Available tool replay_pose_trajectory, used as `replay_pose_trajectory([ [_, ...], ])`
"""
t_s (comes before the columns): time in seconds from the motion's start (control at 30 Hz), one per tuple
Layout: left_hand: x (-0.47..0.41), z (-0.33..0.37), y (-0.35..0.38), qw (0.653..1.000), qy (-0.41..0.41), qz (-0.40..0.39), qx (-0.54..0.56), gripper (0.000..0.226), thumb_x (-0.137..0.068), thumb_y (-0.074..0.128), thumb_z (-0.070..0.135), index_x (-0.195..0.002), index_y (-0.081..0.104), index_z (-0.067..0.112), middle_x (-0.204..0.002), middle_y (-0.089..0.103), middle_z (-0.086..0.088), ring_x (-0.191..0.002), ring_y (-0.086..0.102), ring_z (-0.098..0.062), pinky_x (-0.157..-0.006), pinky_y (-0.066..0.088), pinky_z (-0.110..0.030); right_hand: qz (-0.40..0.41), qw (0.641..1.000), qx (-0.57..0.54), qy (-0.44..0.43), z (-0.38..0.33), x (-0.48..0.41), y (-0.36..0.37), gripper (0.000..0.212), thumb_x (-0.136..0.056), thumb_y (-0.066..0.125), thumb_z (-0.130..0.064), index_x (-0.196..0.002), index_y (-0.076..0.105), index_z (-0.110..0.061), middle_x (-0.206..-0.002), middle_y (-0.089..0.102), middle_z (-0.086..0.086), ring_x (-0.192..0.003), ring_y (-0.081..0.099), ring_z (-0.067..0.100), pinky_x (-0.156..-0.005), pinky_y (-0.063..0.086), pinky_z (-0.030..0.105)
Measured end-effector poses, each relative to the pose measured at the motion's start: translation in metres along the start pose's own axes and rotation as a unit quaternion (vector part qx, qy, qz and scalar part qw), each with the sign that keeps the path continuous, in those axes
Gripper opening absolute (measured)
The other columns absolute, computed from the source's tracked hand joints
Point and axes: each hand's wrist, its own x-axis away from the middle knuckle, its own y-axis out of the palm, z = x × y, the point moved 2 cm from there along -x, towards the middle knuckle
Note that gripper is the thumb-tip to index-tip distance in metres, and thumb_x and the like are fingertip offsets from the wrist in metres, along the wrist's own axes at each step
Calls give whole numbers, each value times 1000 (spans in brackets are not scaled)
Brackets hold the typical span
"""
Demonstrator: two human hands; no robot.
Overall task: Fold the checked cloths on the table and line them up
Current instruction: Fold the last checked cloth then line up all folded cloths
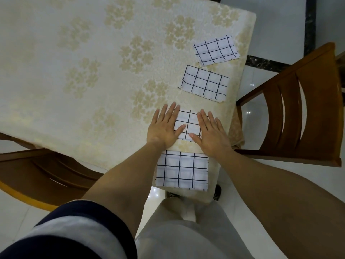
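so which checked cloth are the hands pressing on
The second cloth from the near edge: left hand and right hand lie flat on its ends. The nearest cloth, third cloth and farthest cloth have no hand on them.

- The left hand and the right hand lie flat with fingers straight. Each presses one end of a folded checked cloth on the surface.
- The nearest cloth lies folded at the surface's near edge, between the forearms and apart from the pressed one.
- Beyond the hands, a third cloth and the farthest cloth lie folded and apart, in a row along the right edge.
- The surface has a cream covering with a flower pattern.
- The left chair and the right chair, both wooden, stand on a pale tiled floor.
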Motion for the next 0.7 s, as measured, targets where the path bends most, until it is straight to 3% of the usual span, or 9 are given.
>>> replay_pose_trajectory([
  [0.27, 0, -18, -4, 1000, -1, -14, 27, 78, -99, 0, 72, -159, -22, 27, -167, -26, 8, -153, -25, -15, -127, -6, -44, -16, 999, -32, 2, 6, 1, -4, 88, -95, 11, -76, -161, -10, -21, -168, -17, -4, -155, -15, 18, -126, -5, 43],
  [0.37, -5, -12, -18, 988, -40, 42, 139, 77, -102, 8, 68, -162, -10, 23, -171, -12, 5, -156, -13, -15, -128, -5, -38, 61, 990, -124, 16, 9, -5, -21, 78, -102, 20, -64, -162, 12, -15, -169, 8, 2, -156, 4, 20, -127, 7, 44],
  [0.47, -32, -3, -42, 963, -69, 120, 230, 67, -108, 24, 54, -164, 6, 21, -170, 13, -1, -157, 10, -18, -128, 9, -37, 145, 976, -155, 54, 22, -23, -50, 60, -108, 37, -41, -159, 24, -12, -166, 23, 8, -153, 19, 24, -125, 20, 45],
  [0.6, -95, 13, -65, 949, -53, 97, 295, 56, -108, 40, 41, -160, 25, 28, -159, 37, -8, -140, 42, -28, -116, 37, -42, 80, 986, -118, 90, 49, -72, -69, 65, -108, 35, -43, -162, 8, -21, -170, 1, 9, -155, 4, 31, -126, 12, 46],
  [0.7, -133, 17, -68, 932, -109, 71, 338, 46, -106, 49, 28, -152, 42, 24, -141, 46, -15, -114, 58, -29, -100, 48, -37, -17, 991, -93, 94, 67, -101, -65, 68, -106, 30, -52, -162, -2, -28, -169, -13, 9, -155, -8, 36, -126, 5, 49],
])
